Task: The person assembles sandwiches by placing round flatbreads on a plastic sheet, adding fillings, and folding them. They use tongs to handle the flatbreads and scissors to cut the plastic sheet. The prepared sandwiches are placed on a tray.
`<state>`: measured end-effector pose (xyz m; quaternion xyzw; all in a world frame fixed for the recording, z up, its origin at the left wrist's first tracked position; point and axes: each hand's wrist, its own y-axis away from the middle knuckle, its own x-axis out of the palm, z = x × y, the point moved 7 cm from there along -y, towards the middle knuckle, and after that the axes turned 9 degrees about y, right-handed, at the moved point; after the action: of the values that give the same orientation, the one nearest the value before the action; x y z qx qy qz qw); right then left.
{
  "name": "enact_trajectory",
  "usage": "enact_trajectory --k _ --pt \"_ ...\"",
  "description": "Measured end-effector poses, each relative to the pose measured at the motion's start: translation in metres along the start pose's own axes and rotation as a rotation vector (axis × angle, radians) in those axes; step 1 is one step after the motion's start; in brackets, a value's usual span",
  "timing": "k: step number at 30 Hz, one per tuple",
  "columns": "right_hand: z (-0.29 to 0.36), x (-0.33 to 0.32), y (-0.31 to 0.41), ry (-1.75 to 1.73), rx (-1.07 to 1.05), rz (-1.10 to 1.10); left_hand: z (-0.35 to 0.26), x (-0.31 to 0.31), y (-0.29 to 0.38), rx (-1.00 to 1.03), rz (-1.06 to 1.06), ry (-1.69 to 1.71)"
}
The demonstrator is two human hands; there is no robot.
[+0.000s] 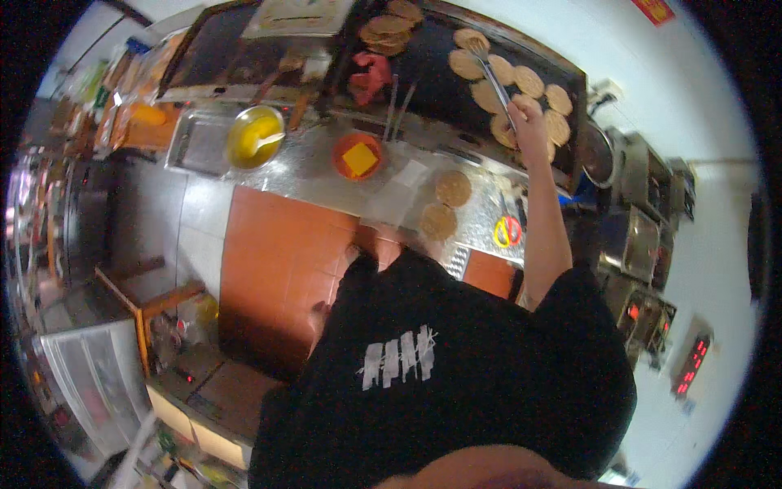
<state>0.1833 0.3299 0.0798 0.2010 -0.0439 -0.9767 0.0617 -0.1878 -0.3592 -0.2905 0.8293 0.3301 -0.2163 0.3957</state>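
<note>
My right hand (528,122) grips the handle of a long metal utensil (498,85) with a tined or slotted head. That head rests over a round brown patty (470,39) on the flat griddle (427,67). Around my wrist lie several more patties (528,81), some partly hidden by the hand. What seems to be my left hand (321,307) hangs low beside my body, dark and blurred; its fingers cannot be made out. In front of me, two round patties (453,189) lie on the metal counter (305,156).
Stacked patties (386,33), reddish meat slices (369,76) and tongs (397,110) occupy the griddle's left. Along the counter stand a bowl of yellow liquid (250,147), a metal tray (198,137), a red bowl (337,165) with yellow slices (360,159), and scissors (507,231).
</note>
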Motion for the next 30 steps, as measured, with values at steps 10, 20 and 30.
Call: enact_trajectory --k 10,20,30 --pt "-0.064 -0.100 0.055 -0.179 0.183 -0.126 -0.045 0.008 -0.094 0.215 0.355 0.050" --pt "-0.094 -0.178 0.012 -0.079 0.287 -0.210 -0.078 0.025 -0.058 0.204 0.272 0.201" --pt "-0.144 -0.186 -0.031 -0.109 0.373 0.017 -0.084 0.027 -0.021 0.440 0.205 -0.484"
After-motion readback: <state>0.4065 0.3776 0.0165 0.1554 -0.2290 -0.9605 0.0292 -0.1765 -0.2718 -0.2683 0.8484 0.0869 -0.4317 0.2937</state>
